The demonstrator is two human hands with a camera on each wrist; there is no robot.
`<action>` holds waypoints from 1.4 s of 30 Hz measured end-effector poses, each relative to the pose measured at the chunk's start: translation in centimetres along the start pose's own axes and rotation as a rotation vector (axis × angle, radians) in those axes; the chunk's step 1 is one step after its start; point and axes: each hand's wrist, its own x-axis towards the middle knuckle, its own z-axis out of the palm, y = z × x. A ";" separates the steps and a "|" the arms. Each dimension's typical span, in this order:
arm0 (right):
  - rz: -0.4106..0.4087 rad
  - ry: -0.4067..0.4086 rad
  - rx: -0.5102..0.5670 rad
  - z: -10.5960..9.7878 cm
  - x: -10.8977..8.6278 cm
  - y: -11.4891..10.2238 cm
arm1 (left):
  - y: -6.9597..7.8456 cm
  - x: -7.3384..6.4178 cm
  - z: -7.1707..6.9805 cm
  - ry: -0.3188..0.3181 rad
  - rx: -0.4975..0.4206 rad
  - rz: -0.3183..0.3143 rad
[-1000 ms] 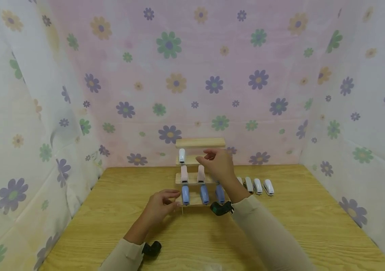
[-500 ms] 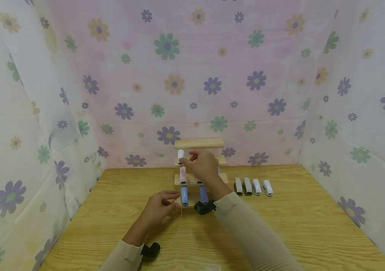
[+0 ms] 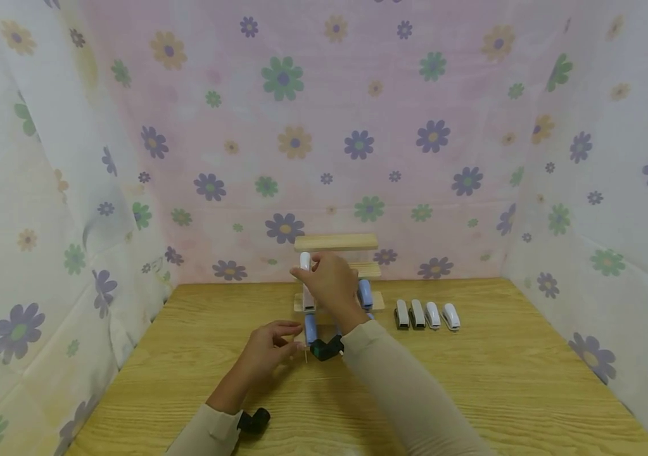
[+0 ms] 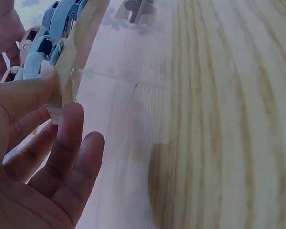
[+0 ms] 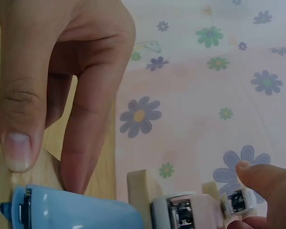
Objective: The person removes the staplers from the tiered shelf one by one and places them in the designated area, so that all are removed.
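Observation:
A tiered wooden stand bears small staplers. My left hand is at the left end of its lowest shelf, thumb and a finger on either side of the board in the right wrist view. A blue stapler stands beside that thumb. My right hand is at the left end of a higher shelf, thumb and forefinger on either side of a white stapler, seemingly pinching it. Below this sits a pink stapler. Another blue stapler shows at the right. My right hand hides other staplers.
Several pale staplers stand in a row on the wooden table, right of the stand. Flowered cloth hangs behind and at both sides. Black wrist devices sit on both wrists, the right one close before the lowest shelf.
My right hand has moved left across the stand, from beside its right half to the white stapler. The left hand has stayed at the lowest shelf's end.

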 end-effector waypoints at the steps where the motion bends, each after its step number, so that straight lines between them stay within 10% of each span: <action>1: 0.000 0.006 -0.002 0.1 0.0 0.0 | 0.0 0.0 0.0 -0.001 0.000 -0.001; 42: -0.076 0.084 0.077 -0.1 -0.1 0.1 | -0.1 0.1 0.0 0.009 0.062 0.008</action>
